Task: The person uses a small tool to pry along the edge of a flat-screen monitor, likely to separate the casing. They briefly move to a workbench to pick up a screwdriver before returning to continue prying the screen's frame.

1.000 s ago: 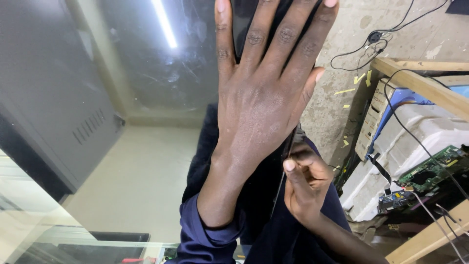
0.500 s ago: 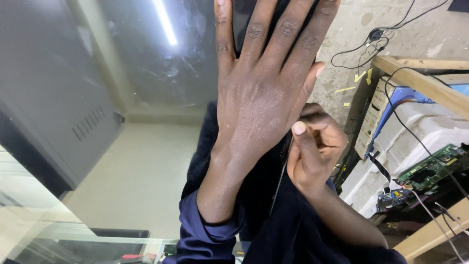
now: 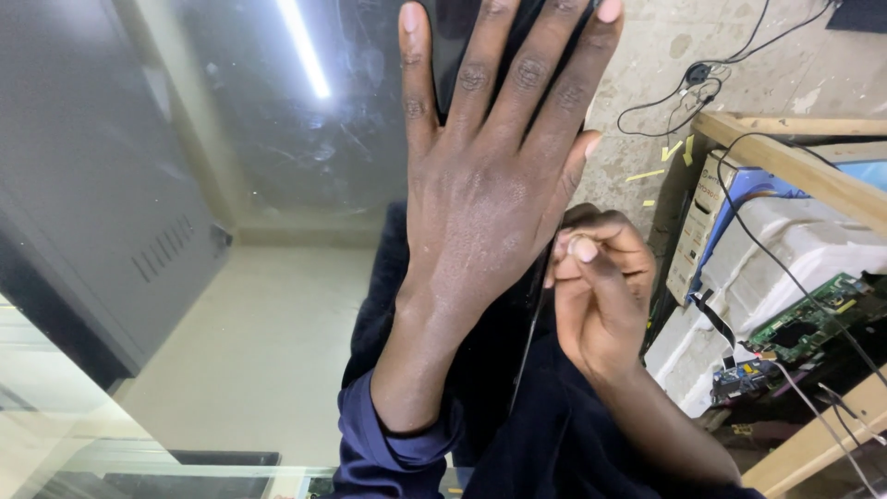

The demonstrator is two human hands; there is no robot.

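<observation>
My left hand [image 3: 490, 194] lies flat, fingers spread, pressed on a large glossy dark panel [image 3: 277, 231] that mirrors a ceiling light strip. Just right of its thumb, my right hand [image 3: 596, 296] is closed in a pinch, thumb tip against the fingers, at the panel's right side. A thin dark strip [image 3: 528, 342] runs down from that pinch along the panel; what it is cannot be made out. A blue sleeve cuff [image 3: 393, 444] covers my left wrist.
To the right stands a wooden frame [image 3: 795, 166] over white foam blocks [image 3: 785, 268]. A green circuit board [image 3: 804, 323] with cables lies there. Black wires [image 3: 702, 74] trail over the concrete floor. A grey cabinet [image 3: 83, 203] shows at the left.
My right hand has risen and closed in under the left thumb, its fingers tightening into a pinch. The left hand has stayed flat on the panel.
</observation>
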